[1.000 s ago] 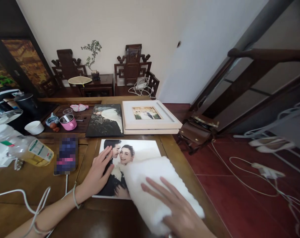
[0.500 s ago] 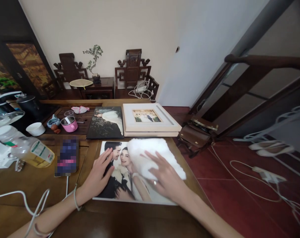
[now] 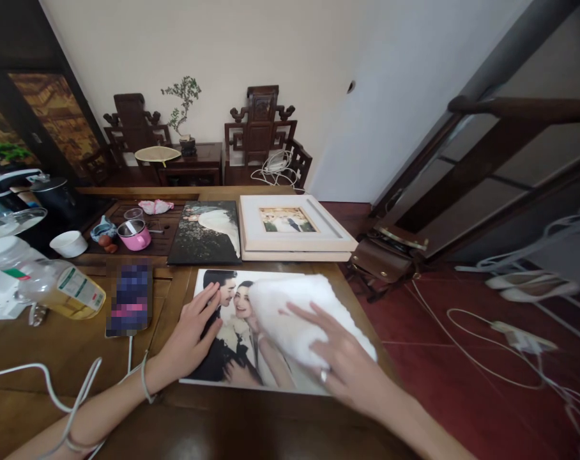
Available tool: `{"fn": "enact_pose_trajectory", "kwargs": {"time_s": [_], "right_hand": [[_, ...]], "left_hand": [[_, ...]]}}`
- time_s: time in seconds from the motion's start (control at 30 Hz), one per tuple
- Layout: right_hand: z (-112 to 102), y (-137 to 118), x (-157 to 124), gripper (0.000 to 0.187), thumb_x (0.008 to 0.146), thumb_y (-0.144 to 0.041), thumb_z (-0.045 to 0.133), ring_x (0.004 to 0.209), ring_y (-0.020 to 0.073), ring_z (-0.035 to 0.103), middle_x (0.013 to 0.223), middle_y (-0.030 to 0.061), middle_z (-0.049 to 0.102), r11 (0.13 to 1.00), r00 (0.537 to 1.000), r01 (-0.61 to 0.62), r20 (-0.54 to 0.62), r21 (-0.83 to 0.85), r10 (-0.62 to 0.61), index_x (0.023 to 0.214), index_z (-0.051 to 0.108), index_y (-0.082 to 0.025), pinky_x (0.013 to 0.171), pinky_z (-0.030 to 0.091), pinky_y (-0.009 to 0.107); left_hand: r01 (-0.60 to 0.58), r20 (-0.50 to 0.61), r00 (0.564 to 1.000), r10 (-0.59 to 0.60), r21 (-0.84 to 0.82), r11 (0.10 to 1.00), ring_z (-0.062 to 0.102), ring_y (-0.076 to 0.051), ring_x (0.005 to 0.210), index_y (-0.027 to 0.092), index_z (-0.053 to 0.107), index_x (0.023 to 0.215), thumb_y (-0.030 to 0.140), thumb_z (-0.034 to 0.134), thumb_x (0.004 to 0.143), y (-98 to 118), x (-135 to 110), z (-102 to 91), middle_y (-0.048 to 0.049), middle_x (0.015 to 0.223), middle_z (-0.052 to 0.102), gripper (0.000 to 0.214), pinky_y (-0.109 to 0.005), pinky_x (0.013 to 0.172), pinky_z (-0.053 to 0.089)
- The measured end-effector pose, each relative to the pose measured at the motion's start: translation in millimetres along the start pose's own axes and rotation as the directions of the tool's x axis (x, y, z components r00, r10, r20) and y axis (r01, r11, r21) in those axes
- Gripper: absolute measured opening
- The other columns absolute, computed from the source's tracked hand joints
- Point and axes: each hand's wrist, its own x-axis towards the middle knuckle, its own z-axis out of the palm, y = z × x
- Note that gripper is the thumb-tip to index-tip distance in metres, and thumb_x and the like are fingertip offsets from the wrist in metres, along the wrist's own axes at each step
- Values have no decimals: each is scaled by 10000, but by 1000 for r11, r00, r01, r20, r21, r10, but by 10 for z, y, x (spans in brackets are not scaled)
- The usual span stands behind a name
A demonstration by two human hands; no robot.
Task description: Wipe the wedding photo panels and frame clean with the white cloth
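Cloth [image 3: 290, 306] slides slightly toward near edge of print [image 3: 237, 335], over its right side. Right hand [image 3: 347, 363] fans across cloth, likely pressing; grip unclear. Left hand [image 3: 188, 330], flat, unclenched, seemingly pins print's left to table [image 3: 198, 425].

We find a plain white cloth [image 3: 275, 319] over a photo print [image 3: 232, 358] in black, white and soft beige — black suit, pale background. The table [image 3: 175, 425] is brown wood. Farther back, we have a near-black photo panel [image 3: 191, 243] bearing a white gown, and a cream frame [image 3: 251, 239] with a white mount around a gold-and-green picture [image 3: 286, 221]. At left, we note a pink mug [image 3: 135, 238], a bottle [image 3: 74, 297] of yellow liquid with a green-and-white label, and a phone [image 3: 129, 300] pixelated into dark blue squares — one pink band across. The floor [image 3: 414, 367] is deep red.
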Motion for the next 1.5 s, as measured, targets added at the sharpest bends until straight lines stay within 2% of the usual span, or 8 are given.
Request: {"fn": "enact_pose_trajectory", "kwargs": {"time_s": [0.23, 0.4, 0.7, 0.87, 1.1, 1.23, 1.37, 1.5], "right_hand": [[97, 455, 334, 229, 880, -169, 422, 1278, 264, 423, 1086, 128, 676, 995, 995, -101, -18, -24, 101, 712, 571, -215, 1028, 373, 521], [90, 107, 191, 170, 750, -112, 467, 1311, 297, 365, 1300, 170, 541, 996, 996, -81, 30, -43, 82, 693, 608, -187, 1060, 305, 573], [166, -632, -137, 178, 634, -77, 534, 1341, 287, 303, 1404, 29, 444, 981, 982, 175, 64, 82, -180, 559, 585, -230, 1096, 266, 546], [99, -329, -19, 183, 632, -80, 496, 1341, 289, 304, 1401, 85, 444, 995, 994, 54, 86, 87, -62, 654, 632, -201, 1102, 219, 569], [96, 226, 191, 194, 795, -103, 438, 1310, 292, 365, 1306, 196, 527, 983, 986, -165, -19, -85, 164, 759, 616, -172, 1037, 342, 570], [120, -219, -104, 165, 671, -80, 501, 1355, 318, 260, 1388, 132, 455, 988, 992, -121, 30, -91, 124, 701, 625, -184, 1072, 252, 607], [107, -716, -456, 122, 617, -107, 526, 1369, 326, 209, 1471, 79, 324, 997, 994, 68, 86, -44, -64, 628, 601, -203, 1074, 233, 608], [92, -622, -317, 129, 626, -134, 547, 1347, 312, 281, 1436, 91, 386, 996, 987, 83, 140, -19, -79, 691, 633, -205, 1074, 253, 578]], "left_hand": [[19, 11, 1000, -19, -6, 1000, 191, -223, 1401, 309, 225, 1445, 303, 359, 969, -16, -4, 10, -39, 1518, 249, 495, -476, 1120, 224], [28, -2, 1000, -28, -22, 999, 206, -235, 1395, 315, 227, 1443, 305, 357, 968, -13, -1, 18, -41, 1516, 254, 493, -502, 1111, 229], [25, 16, 1000, -25, -7, 1000, 203, -226, 1397, 310, 231, 1445, 302, 363, 963, -31, 6, 23, -31, 1517, 251, 500, -468, 1120, 235], [3, 10, 1000, -3, -1, 1000, 210, -225, 1394, 315, 229, 1443, 296, 356, 968, -26, 6, 2, -35, 1518, 248, 493, -479, 1116, 233], [8, -10, 1000, -8, -28, 1000, 209, -226, 1396, 311, 238, 1442, 329, 348, 968, -45, -15, 17, -48, 1514, 257, 487, -477, 1111, 231], [11, -34, 999, -12, -35, 999, 233, -235, 1387, 291, 280, 1429, 342, 359, 960, -54, -19, 27, -65, 1500, 289, 478, -491, 1105, 236], [-19, -66, 998, 17, -27, 999, 281, -253, 1365, 242, 386, 1373, 324, 393, 943, -61, -14, 15, -94, 1471, 340, 438, -501, 1092, 267], [-65, -103, 993, 63, -18, 998, 314, -240, 1348, 219, 458, 1311, 294, 443, 915, -72, -9, -13, -104, 1432, 392, 404, -472, 1099, 283]]}}
